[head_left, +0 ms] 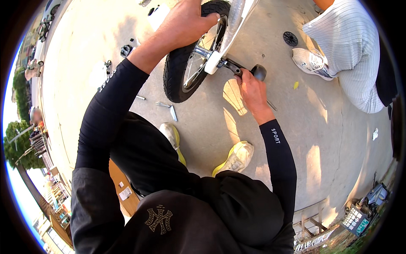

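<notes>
- Spoked wheel (179,78) with a black tyre, mounted at the end of a white frame arm (212,62); it is above the concrete ground (287,122), well in from the right edge where clutter (363,211) lies. Whether the tyre touches down cannot be told.
- Handling, as a judgement: rim stiff, tyre grippy and slightly yielding, moderate weight, free to spin; spokes easily bent. Best held by the tyre; the clear wrapping (236,19) on the frame may slip.
- The left hand (184,23) lies over the tyre, thumb toward the rim; its fingertips are hidden, so how firmly it grips cannot be told.
- The right hand (253,91) is clamped on a black bar (231,66) beside the axle end, apart from the tyre. A thin rod (272,105) shows below it.
- A silver bracket (172,112) lies on the ground near the wheel.
</notes>
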